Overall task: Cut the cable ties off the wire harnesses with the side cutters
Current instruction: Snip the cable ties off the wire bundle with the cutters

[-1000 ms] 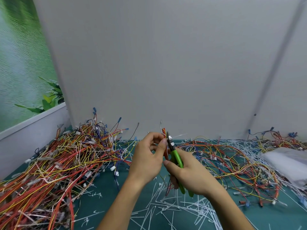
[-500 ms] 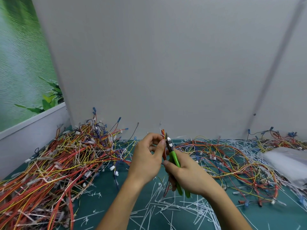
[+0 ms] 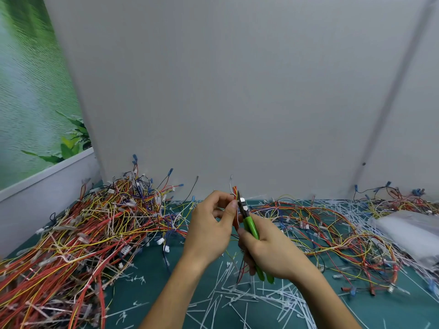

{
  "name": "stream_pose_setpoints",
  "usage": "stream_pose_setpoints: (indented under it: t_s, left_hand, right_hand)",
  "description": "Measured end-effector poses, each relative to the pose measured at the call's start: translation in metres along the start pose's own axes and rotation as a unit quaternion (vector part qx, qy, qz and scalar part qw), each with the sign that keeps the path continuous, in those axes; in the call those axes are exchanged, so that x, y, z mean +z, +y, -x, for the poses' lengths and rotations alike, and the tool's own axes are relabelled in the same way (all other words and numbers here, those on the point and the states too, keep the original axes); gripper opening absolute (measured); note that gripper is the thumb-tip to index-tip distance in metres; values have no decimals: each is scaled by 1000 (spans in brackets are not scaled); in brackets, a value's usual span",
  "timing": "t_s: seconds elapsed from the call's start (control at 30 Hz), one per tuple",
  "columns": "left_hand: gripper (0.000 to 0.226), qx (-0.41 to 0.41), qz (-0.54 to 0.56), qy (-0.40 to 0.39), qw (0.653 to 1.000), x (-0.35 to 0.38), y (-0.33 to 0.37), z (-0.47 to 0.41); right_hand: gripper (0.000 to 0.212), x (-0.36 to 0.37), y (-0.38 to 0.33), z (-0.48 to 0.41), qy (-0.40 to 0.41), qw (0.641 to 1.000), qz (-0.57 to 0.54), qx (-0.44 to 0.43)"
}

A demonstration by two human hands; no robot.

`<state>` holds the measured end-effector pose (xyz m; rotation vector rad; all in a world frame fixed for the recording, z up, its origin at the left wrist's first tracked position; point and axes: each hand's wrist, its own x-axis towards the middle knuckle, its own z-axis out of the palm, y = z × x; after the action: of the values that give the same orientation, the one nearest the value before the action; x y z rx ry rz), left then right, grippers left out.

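My left hand (image 3: pixel 210 230) pinches a thin wire harness (image 3: pixel 235 193) of red, orange and white wires, held upright above the green mat. My right hand (image 3: pixel 268 252) grips the green-handled side cutters (image 3: pixel 249 224), jaws pointing up and pressed against the harness just right of my left thumb. A small white piece sits at the jaws; whether it is a cable tie or a connector I cannot tell. The lower harness hangs down between my hands.
A big heap of tied harnesses (image 3: pixel 78 233) fills the left. Looser harnesses (image 3: pixel 332 233) spread on the right beside a white plastic bag (image 3: pixel 411 231). Cut white cable ties (image 3: pixel 249 293) litter the green mat (image 3: pixel 152 269). A grey wall stands close behind.
Both hands stay almost in place. The cutters' jaws have edged slightly up along the harness, and the handles sit a little closer together.
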<state>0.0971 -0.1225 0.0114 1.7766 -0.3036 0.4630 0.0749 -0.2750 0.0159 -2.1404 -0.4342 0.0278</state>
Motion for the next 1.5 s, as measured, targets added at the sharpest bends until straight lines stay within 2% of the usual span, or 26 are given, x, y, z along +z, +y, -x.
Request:
stream_pose_setpoints:
  t_s: [0.13,0.37,0.6,0.77,1.1,1.27,1.5]
  left_hand:
    - [6,-8,-12,0,1000,-2,1,1]
    - [9,-9,1,1,1000,-3,2,0]
    - [10,-13,-11,4,1000,-3,3,0]
    - [10,-13,10,0,1000,-4,4,0]
    - [4,-36,28,0,999,-4,2,-1]
    - [4,-17,7,6,1000,-2,0,-1]
    - [5,2,-14,9,1000,-5,-3,-3]
  right_hand:
    - [10,3,1,-1,-17,1000,1,0]
    - [19,3,6,-2,6,1000,-5,-9]
    - [9,5,6,-2,-7,1000,10,-7]
    - [16,6,10,-4,16,1000,3,-18]
    - [18,4,9,-3,11,1000,1,-27]
    - [18,4,7,-2,2,1000,-3,-30]
    - [18,2,13,-5,31,998,24,-40]
